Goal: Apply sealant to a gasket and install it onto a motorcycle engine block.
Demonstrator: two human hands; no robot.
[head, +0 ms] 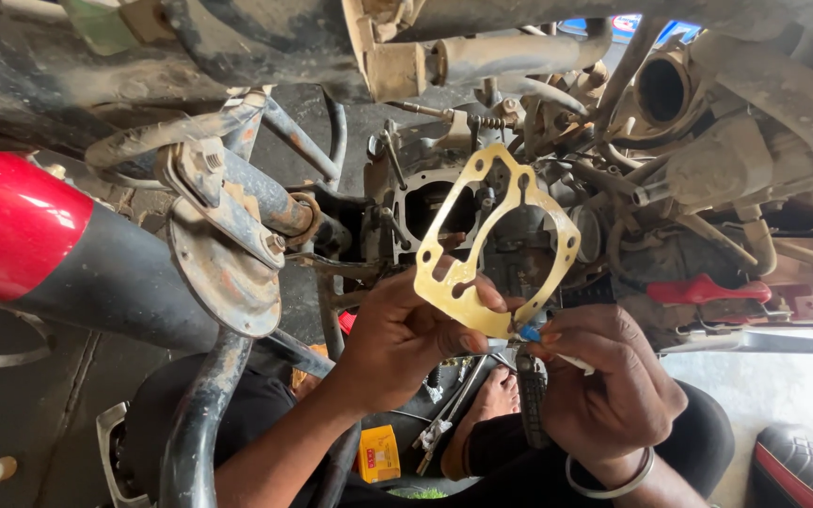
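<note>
We pinch tan gasket (498, 246) in left hand (405, 331); right hand (604, 386) clamps small blue-tipped tube (531, 334) against gasket's lower edge, engine block (425, 202) behind.

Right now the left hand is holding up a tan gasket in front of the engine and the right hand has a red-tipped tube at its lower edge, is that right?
Not quite: the tip is blue, not red. In the head view the left hand holds up the tan gasket in front of the engine, and the right hand has a blue-tipped tube at its lower edge.
</note>
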